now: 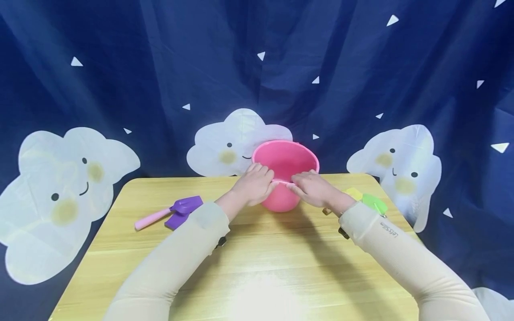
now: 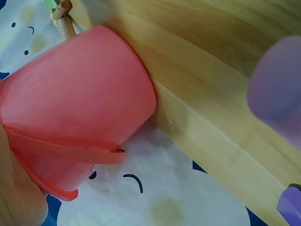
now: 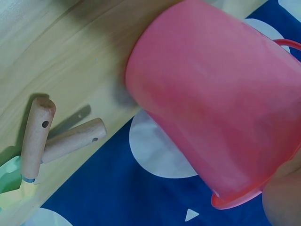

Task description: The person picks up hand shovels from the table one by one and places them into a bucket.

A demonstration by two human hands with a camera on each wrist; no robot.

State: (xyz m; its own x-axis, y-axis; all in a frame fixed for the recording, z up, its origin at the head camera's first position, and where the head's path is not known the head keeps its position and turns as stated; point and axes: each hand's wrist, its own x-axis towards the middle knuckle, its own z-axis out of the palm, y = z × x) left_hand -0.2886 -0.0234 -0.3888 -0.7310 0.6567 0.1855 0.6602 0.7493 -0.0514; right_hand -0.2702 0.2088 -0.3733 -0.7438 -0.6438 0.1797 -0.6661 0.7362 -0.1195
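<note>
A pink bucket stands at the far middle of the table, its mouth facing up and toward me. My left hand grips the near rim on the left, fingers over the edge and thumb outside. On the right, my right hand holds the same rim in a like way. In the left wrist view, the bucket's strap-like handle hangs along its side near the left hand. The right wrist view shows the smooth outer wall of the bucket, with part of the right hand at its rim.
Left on the wooden table lie purple toy tool heads, one with a pink handle. At the right are a green tool head and a yellow one; wooden handles cross there. A blue cloud-patterned curtain hangs behind.
</note>
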